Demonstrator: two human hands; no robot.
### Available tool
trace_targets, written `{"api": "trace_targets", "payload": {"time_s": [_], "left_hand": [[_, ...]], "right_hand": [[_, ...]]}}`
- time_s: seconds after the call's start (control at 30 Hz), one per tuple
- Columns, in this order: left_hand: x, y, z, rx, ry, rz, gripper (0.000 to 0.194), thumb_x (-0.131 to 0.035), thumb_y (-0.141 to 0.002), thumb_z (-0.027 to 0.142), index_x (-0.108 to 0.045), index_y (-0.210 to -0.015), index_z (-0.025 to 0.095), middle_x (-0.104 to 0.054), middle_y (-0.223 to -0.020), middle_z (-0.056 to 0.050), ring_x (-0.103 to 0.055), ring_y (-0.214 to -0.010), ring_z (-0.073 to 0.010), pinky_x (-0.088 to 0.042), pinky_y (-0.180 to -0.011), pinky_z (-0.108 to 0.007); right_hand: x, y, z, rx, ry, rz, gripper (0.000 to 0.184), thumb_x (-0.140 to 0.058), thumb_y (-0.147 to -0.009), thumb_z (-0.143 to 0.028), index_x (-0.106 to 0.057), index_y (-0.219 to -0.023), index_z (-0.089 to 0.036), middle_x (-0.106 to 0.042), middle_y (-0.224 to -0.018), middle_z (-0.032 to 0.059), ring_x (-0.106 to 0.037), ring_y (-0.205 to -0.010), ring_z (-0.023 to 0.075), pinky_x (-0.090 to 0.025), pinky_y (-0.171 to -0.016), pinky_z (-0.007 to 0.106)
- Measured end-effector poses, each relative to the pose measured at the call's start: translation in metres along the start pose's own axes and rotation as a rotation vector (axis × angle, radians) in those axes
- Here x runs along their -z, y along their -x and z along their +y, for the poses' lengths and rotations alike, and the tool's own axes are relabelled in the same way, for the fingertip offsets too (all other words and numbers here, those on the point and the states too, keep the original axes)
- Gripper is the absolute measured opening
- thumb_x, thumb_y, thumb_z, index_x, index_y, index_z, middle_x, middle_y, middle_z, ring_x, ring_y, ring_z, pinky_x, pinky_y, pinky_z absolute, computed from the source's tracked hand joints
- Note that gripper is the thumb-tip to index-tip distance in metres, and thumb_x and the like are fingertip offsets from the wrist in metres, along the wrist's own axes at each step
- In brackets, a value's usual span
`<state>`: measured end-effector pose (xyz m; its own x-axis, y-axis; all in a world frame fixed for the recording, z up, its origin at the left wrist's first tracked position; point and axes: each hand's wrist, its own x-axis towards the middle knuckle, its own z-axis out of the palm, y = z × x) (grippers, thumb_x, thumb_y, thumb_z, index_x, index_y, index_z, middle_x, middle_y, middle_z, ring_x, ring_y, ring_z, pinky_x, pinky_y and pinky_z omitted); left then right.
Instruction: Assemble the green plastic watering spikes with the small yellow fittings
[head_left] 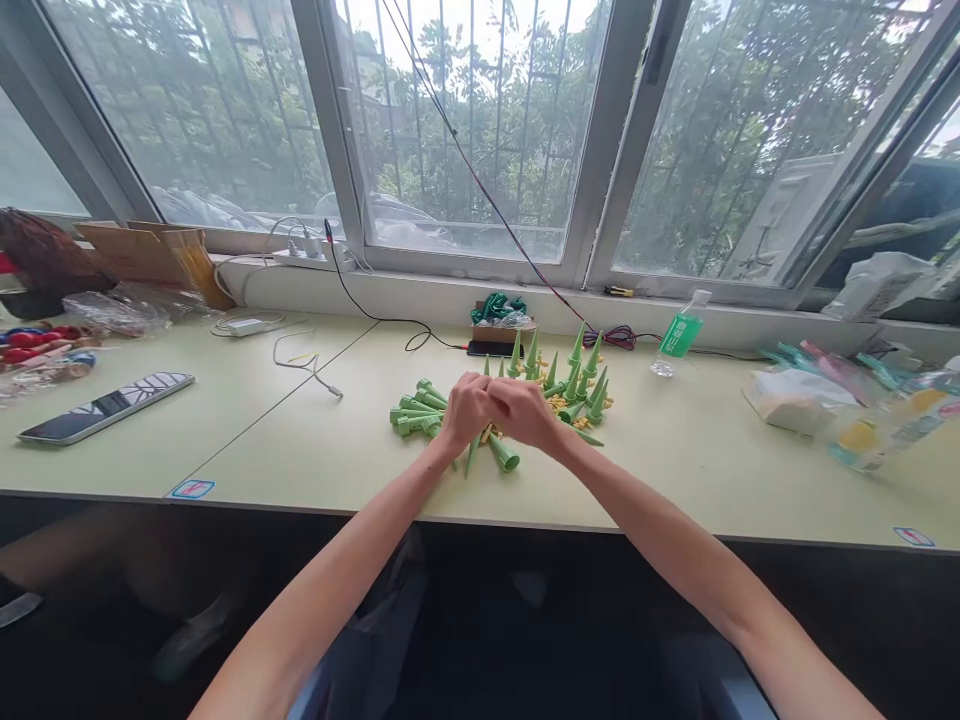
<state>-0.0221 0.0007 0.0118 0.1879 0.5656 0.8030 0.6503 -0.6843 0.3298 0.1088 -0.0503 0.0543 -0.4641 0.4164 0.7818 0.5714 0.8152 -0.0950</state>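
My left hand (pixel 468 410) and my right hand (pixel 521 408) meet over the middle of the table, fingers closed and pressed together. Whatever they grip is hidden behind the knuckles. Around them are many green plastic cone-shaped spikes. Several upright spikes (pixel 575 385) point upward behind and right of my right hand, with small yellow pieces (pixel 556 403) scattered among them. Left of my left hand lies a pile of spikes (pixel 415 410) on their sides. Just below my hands, one spike (pixel 504 454) lies with its wide open end toward me.
A clear bottle with a green label (pixel 679 338) stands at the right by the windowsill. Behind the spikes are a small box of green items (pixel 501 318) and a dark phone (pixel 495 349). A larger phone (pixel 106 408) and a cable (pixel 307 368) lie left. Plastic packaging (pixel 889 430) sits far right.
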Motion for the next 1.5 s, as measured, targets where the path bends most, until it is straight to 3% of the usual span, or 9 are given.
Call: {"api": "trace_targets", "payload": {"time_s": [0.1,0.2,0.4,0.63,0.87,1.0,1.17,1.3,1.5], "left_hand": [[0.002,-0.003,0.002,0.014,0.022,-0.004,0.021,-0.052,-0.088,0.018,-0.057,-0.068,0.018,-0.058,-0.068,-0.003,-0.051,-0.069,-0.0164,-0.042,-0.067,-0.03],[0.001,-0.003,0.004,-0.006,0.047,-0.059,0.017,-0.053,-0.087,0.018,-0.06,-0.071,0.017,-0.058,-0.068,-0.002,-0.052,-0.068,-0.0158,-0.042,-0.067,-0.029],[0.001,-0.001,0.004,0.006,0.052,-0.165,0.015,-0.055,-0.084,0.018,-0.059,-0.069,0.017,-0.056,-0.065,-0.001,-0.051,-0.064,-0.0147,-0.041,-0.066,-0.028],[0.005,0.0,0.01,-0.137,0.149,-0.304,0.011,-0.055,-0.082,0.016,-0.058,-0.071,0.017,-0.055,-0.068,-0.001,-0.05,-0.064,-0.0134,-0.041,-0.064,-0.026],[0.008,-0.004,0.011,-0.052,0.144,-0.099,0.024,-0.048,-0.092,0.024,-0.053,-0.069,0.018,-0.052,-0.063,0.0,-0.045,-0.059,-0.0121,-0.038,-0.061,-0.026],[0.009,-0.001,0.013,-0.146,0.173,-0.103,0.03,-0.053,-0.088,0.025,-0.047,-0.06,0.018,-0.046,-0.056,0.002,-0.041,-0.055,-0.0108,-0.035,-0.057,-0.025],[0.006,0.004,0.013,-0.234,0.2,-0.206,0.041,-0.054,-0.088,0.028,-0.039,-0.051,0.018,-0.035,-0.047,0.005,-0.031,-0.046,-0.0086,-0.03,-0.05,-0.024],[0.006,0.004,0.012,-0.249,0.231,-0.195,0.048,-0.05,-0.091,0.033,-0.036,-0.048,0.018,-0.033,-0.045,0.004,-0.028,-0.044,-0.0086,-0.027,-0.048,-0.026],[0.013,0.004,0.005,-0.085,0.259,-0.186,0.059,-0.033,-0.098,0.045,-0.049,-0.049,0.018,-0.048,-0.046,-0.002,-0.042,-0.045,-0.0112,-0.034,-0.051,-0.027]], "right_hand": [[-0.014,0.024,0.052,-0.241,0.078,0.075,0.03,-0.046,-0.096,-0.03,-0.052,-0.069,-0.017,-0.051,-0.061,-0.0013,-0.04,-0.053,0.0096,-0.03,-0.054,0.022],[-0.015,0.036,0.068,-0.351,0.092,0.056,0.017,-0.05,-0.093,-0.025,-0.059,-0.081,-0.017,-0.058,-0.069,0.0005,-0.047,-0.059,0.0112,-0.033,-0.058,0.023],[-0.016,0.041,0.07,-0.35,0.013,-0.168,0.009,-0.06,-0.085,-0.016,-0.066,-0.078,-0.016,-0.061,-0.074,0.0029,-0.052,-0.068,0.0131,-0.037,-0.065,0.024],[-0.009,0.042,0.072,-0.339,-0.069,-0.231,0.01,-0.063,-0.083,-0.015,-0.07,-0.075,-0.016,-0.057,-0.067,0.001,-0.05,-0.066,0.0124,-0.037,-0.065,0.024],[-0.011,0.041,0.064,-0.277,-0.196,-0.286,0.02,-0.071,-0.08,-0.029,-0.062,-0.069,-0.015,-0.057,-0.065,-0.0015,-0.046,-0.059,0.0091,-0.033,-0.058,0.022],[-0.014,0.041,0.059,-0.295,-0.188,-0.359,0.017,-0.067,-0.08,-0.024,-0.06,-0.067,-0.015,-0.056,-0.062,-0.0027,-0.043,-0.057,0.0082,-0.032,-0.057,0.022],[-0.01,0.038,0.054,-0.304,-0.181,-0.369,0.014,-0.059,-0.077,-0.012,-0.06,-0.064,-0.015,-0.055,-0.061,-0.0029,-0.04,-0.056,0.0078,-0.03,-0.056,0.022],[-0.006,0.04,0.056,-0.294,-0.191,-0.354,0.016,-0.06,-0.08,-0.016,-0.06,-0.064,-0.015,-0.055,-0.06,-0.0026,-0.04,-0.055,0.0081,-0.031,-0.056,0.022],[-0.001,0.046,0.067,-0.318,-0.194,-0.251,0.014,-0.064,-0.084,-0.025,-0.061,-0.074,-0.016,-0.057,-0.065,-0.001,-0.046,-0.059,0.0099,-0.035,-0.059,0.023]]}}
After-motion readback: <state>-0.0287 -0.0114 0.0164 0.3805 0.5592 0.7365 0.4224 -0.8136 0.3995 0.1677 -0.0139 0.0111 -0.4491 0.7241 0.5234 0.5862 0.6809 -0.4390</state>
